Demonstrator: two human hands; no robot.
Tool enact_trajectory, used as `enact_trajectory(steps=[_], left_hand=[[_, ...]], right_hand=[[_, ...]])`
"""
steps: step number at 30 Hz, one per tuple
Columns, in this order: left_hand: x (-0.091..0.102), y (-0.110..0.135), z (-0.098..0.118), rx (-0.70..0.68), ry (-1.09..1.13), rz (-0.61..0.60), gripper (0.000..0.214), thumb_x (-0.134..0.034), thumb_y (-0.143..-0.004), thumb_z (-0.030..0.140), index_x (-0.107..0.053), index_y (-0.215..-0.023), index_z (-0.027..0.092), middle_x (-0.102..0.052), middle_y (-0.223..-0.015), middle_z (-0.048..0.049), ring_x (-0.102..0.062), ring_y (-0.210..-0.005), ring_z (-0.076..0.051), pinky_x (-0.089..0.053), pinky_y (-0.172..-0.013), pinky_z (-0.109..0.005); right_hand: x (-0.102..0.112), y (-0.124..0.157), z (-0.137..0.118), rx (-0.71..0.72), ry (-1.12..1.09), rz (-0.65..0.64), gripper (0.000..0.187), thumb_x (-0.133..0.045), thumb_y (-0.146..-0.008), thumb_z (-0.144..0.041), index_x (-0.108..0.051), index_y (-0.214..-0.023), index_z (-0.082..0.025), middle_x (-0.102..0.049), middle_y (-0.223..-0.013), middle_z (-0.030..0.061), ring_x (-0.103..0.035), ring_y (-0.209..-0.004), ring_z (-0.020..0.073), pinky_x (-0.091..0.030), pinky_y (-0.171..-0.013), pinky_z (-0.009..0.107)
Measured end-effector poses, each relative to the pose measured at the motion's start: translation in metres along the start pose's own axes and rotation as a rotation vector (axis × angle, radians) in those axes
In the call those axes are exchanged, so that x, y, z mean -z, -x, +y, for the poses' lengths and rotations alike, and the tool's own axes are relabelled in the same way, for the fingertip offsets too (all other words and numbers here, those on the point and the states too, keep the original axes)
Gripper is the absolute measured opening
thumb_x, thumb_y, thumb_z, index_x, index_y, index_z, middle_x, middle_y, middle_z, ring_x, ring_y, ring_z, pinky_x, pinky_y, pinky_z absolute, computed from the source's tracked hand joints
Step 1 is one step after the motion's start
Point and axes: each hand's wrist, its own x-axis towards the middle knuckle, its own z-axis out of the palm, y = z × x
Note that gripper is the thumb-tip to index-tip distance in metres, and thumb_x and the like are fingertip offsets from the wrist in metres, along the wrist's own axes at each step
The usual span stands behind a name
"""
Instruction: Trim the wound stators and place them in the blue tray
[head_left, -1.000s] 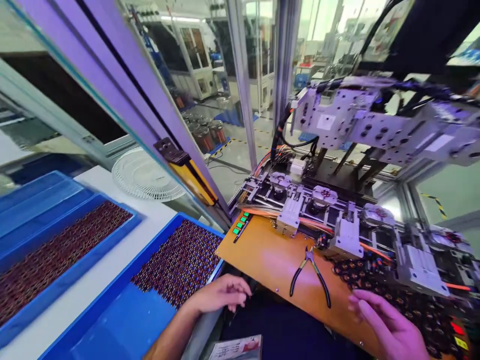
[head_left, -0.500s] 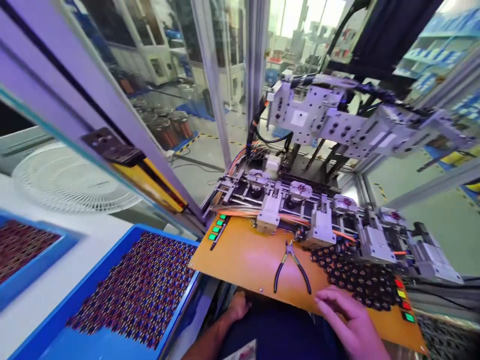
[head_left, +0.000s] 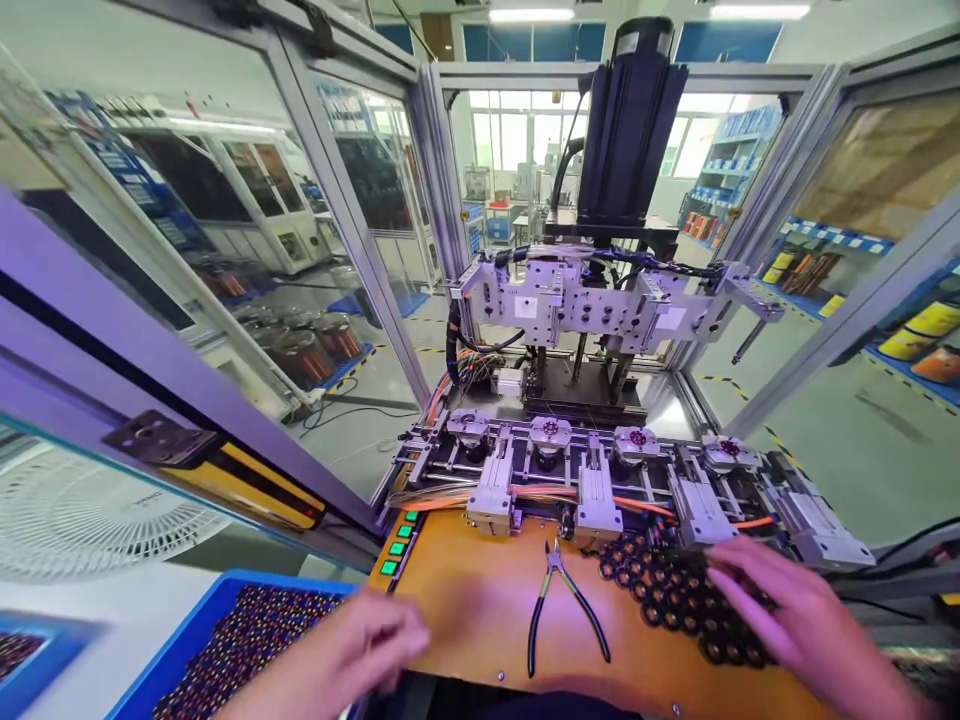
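My right hand (head_left: 802, 620) lies over a heap of small dark ring-shaped parts (head_left: 660, 595) on the orange board (head_left: 472, 610), fingers stretched out and touching the heap's right side. My left hand (head_left: 352, 650) hovers at the board's near left edge, blurred by motion, its fingers loosely curled with nothing visible in them. Black-handled cutting pliers (head_left: 559, 605) lie on the board between the two hands.
Behind the board stands a machine with a row of metal fixtures (head_left: 592, 470) and an overhead head (head_left: 600, 300) under a black motor. Green buttons (head_left: 397, 545) sit at the board's left. A blue tray of small parts (head_left: 240, 640) lies lower left. Glass panels enclose the machine.
The view has swung right and up to face the machine. My right hand moved forward onto the heap of rings. My left hand rose from below the board's edge toward its left side.
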Motion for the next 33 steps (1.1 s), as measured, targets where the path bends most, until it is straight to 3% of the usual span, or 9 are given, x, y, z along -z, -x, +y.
enact_trajectory(steps=[1,3,5,7,11,19,26,30,33], left_hand=[[0.022,-0.019,0.022,-0.094,-0.09,0.141,0.04,-0.041,-0.098,0.042,-0.062,-0.073,0.018,-0.063,-0.064,0.0018,-0.057,-0.06,-0.014,-0.045,-0.06,-0.024],[0.051,-0.068,0.058,-0.302,-0.329,0.368,0.032,-0.044,-0.098,0.032,-0.064,-0.078,0.017,-0.066,-0.072,-0.0009,-0.059,-0.066,-0.015,-0.047,-0.066,-0.026],[0.061,-0.123,0.079,-0.381,-0.415,0.401,0.014,-0.056,-0.093,0.025,-0.067,-0.09,0.017,-0.069,-0.09,-0.0051,-0.063,-0.086,-0.019,-0.05,-0.082,-0.033],[0.059,-0.171,0.087,-0.434,-0.488,0.393,0.017,-0.068,-0.085,0.021,-0.067,-0.102,0.018,-0.067,-0.112,-0.0095,-0.058,-0.112,-0.025,-0.045,-0.1,-0.042],[0.045,-0.229,0.081,-0.447,-0.596,0.373,0.021,-0.072,-0.08,0.016,-0.068,-0.101,0.017,-0.06,-0.127,-0.0142,-0.044,-0.132,-0.033,-0.038,-0.109,-0.054],[0.049,-0.246,0.071,-0.431,-0.689,0.235,0.021,-0.065,-0.088,0.022,-0.067,-0.108,0.016,-0.053,-0.138,-0.0144,-0.038,-0.138,-0.034,-0.035,-0.111,-0.056],[0.055,-0.255,0.073,-0.4,-0.678,0.073,0.023,-0.071,-0.085,0.023,-0.067,-0.106,0.015,-0.057,-0.135,-0.0112,-0.05,-0.128,-0.032,-0.045,-0.102,-0.055],[0.058,-0.255,0.085,-0.401,-0.596,0.121,0.02,-0.072,-0.082,0.018,-0.067,-0.101,0.013,-0.056,-0.135,-0.0131,-0.048,-0.13,-0.032,-0.043,-0.104,-0.054],[0.063,-0.229,0.099,-0.42,-0.49,0.236,0.014,-0.066,-0.086,0.017,-0.065,-0.099,0.012,-0.052,-0.138,-0.0189,-0.043,-0.135,-0.033,-0.038,-0.11,-0.052]], right_hand=[[0.002,-0.013,0.011,0.028,0.017,-0.042,0.022,-0.051,-0.098,-0.033,-0.068,-0.1,-0.02,-0.072,-0.096,0.0065,-0.071,-0.086,0.0186,-0.058,-0.08,0.025],[0.0,-0.045,0.031,0.04,0.052,-0.159,0.024,-0.048,-0.098,-0.031,-0.067,-0.1,-0.019,-0.07,-0.097,0.0083,-0.069,-0.087,0.0206,-0.057,-0.079,0.031],[-0.007,-0.079,0.05,-0.005,0.105,-0.282,0.023,-0.049,-0.096,-0.029,-0.068,-0.101,-0.017,-0.068,-0.101,0.0111,-0.068,-0.091,0.0242,-0.056,-0.082,0.037],[-0.018,-0.108,0.066,-0.054,0.154,-0.351,0.021,-0.056,-0.09,-0.024,-0.068,-0.106,-0.015,-0.066,-0.11,0.0141,-0.065,-0.101,0.0285,-0.053,-0.09,0.042],[-0.037,-0.137,0.085,-0.077,0.155,-0.414,0.031,-0.069,-0.078,-0.017,-0.068,-0.109,-0.014,-0.063,-0.121,0.0148,-0.061,-0.112,0.029,-0.05,-0.098,0.039],[-0.055,-0.139,0.096,-0.127,0.073,-0.514,0.026,-0.067,-0.079,-0.016,-0.072,-0.104,-0.014,-0.058,-0.128,0.0154,-0.057,-0.117,0.0303,-0.046,-0.102,0.04],[-0.063,-0.144,0.099,-0.146,0.005,-0.598,0.025,-0.067,-0.077,-0.015,-0.073,-0.1,-0.012,-0.06,-0.126,0.0174,-0.057,-0.119,0.0313,-0.044,-0.103,0.04],[-0.061,-0.154,0.104,-0.152,-0.047,-0.62,0.018,-0.069,-0.074,-0.016,-0.074,-0.091,-0.013,-0.065,-0.117,0.0148,-0.062,-0.111,0.0287,-0.049,-0.098,0.038],[-0.046,-0.163,0.101,-0.155,-0.076,-0.597,0.011,-0.065,-0.079,-0.019,-0.071,-0.086,-0.014,-0.064,-0.12,0.0144,-0.062,-0.112,0.0283,-0.048,-0.099,0.041]])
